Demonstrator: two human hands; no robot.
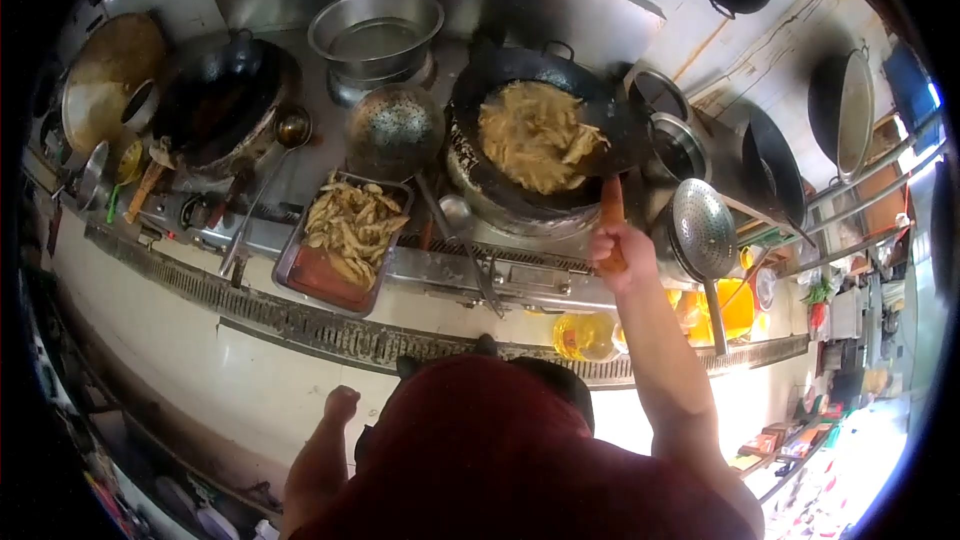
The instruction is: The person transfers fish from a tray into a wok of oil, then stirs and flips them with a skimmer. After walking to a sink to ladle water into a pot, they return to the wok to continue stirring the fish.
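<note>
My right hand (622, 252) is closed around the wooden handle (612, 202) of a dark wok (480, 65) on the stove. Golden-brown fried pieces (535, 135), somewhat blurred, lie in that wok. My left hand (343, 404) hangs low beside my body, its fingers curled into a fist, touching nothing I can see. To the wok's left, a rectangular tray (325, 290) at the stove's front edge holds what look like small fried fish (355, 225). Between tray and wok rests a perforated strainer (395, 130), its long handle pointing toward me.
A second wok (215, 105) sits at left, with a ladle (292, 127) beside it. Behind the strainer stands a metal basin (375, 35) under a tap. Another strainer (705, 230) is at right, above oil bottles (585, 337). A floor drain grate (330, 340) runs along the stove.
</note>
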